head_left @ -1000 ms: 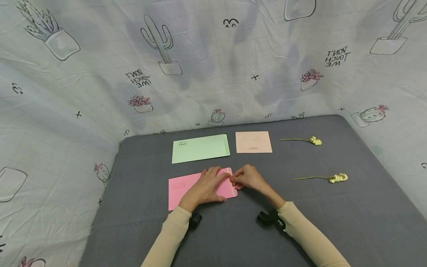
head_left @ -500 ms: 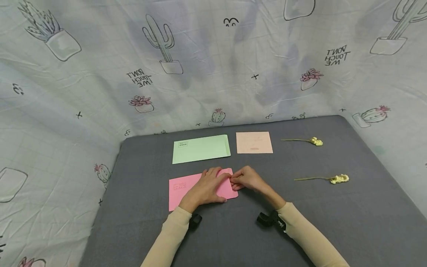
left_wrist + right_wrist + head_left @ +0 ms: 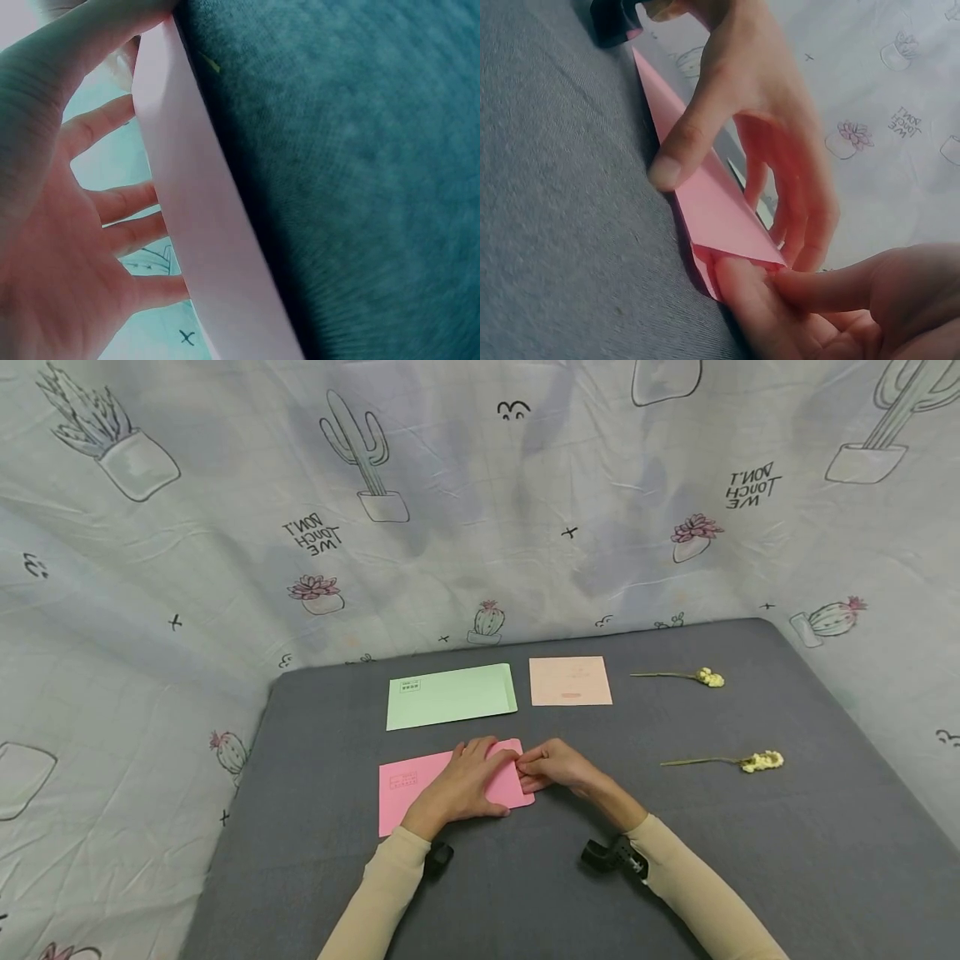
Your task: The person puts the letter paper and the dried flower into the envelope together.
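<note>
A pink envelope lies on the grey cloth in front of the person, its open end to the right. The left hand spans it and holds it between the thumb on the near edge and the fingers along the far edge. At the open end, the right hand pinches the envelope's mouth. The right wrist view shows a finger of the right hand inside the parted mouth of the envelope, with the thumb outside. In the left wrist view the envelope's face hides the left fingertips.
Behind the pink envelope lie a green envelope and a smaller peach envelope. Two yellow-headed dried flower stems, one farther back and one nearer, lie at the right. A printed curtain rises behind the table.
The right fingers have worked slightly deeper into the open end, and the paler strip seen there earlier is covered now. The left hand and the envelope have stayed put.
</note>
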Demonstrator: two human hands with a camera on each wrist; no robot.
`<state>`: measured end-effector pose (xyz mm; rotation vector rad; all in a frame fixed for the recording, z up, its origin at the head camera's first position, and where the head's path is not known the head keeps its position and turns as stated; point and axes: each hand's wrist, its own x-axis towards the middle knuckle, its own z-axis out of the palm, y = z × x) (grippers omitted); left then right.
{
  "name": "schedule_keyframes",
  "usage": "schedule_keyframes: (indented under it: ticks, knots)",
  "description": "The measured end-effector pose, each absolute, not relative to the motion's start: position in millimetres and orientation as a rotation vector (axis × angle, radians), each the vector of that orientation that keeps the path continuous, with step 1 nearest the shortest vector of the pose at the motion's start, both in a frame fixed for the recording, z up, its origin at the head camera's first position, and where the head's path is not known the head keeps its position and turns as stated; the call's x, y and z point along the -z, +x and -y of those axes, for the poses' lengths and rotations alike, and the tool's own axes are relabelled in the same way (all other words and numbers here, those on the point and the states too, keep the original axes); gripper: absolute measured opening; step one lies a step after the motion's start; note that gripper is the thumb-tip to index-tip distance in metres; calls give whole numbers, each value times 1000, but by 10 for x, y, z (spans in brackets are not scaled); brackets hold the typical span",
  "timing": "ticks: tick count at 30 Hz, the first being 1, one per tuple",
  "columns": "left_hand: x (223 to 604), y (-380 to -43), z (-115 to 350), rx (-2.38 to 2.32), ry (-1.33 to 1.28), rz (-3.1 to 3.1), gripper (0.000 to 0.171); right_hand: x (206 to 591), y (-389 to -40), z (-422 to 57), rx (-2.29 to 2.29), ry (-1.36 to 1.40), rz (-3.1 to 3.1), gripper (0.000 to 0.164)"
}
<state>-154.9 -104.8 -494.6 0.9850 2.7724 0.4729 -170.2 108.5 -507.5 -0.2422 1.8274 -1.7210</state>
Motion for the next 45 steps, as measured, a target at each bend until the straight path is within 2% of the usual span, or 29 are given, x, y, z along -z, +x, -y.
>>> schedule_keyframes:
  ticks: [14, 23, 45]
  knots:
    - [4959, -1550, 1024, -481, 983, -2770, 77, 5072, -1668, -1098, 1681, -254, -1806, 29]
    - [4949, -1549, 1022, -482, 986, -2768, 76, 4937, -1660, -1243, 1621, -323, -1895, 30]
    - [4963, -1561, 1052, -482, 981, -2770, 77, 4753, -1539, -2340, 1400, -427, -2427, 37]
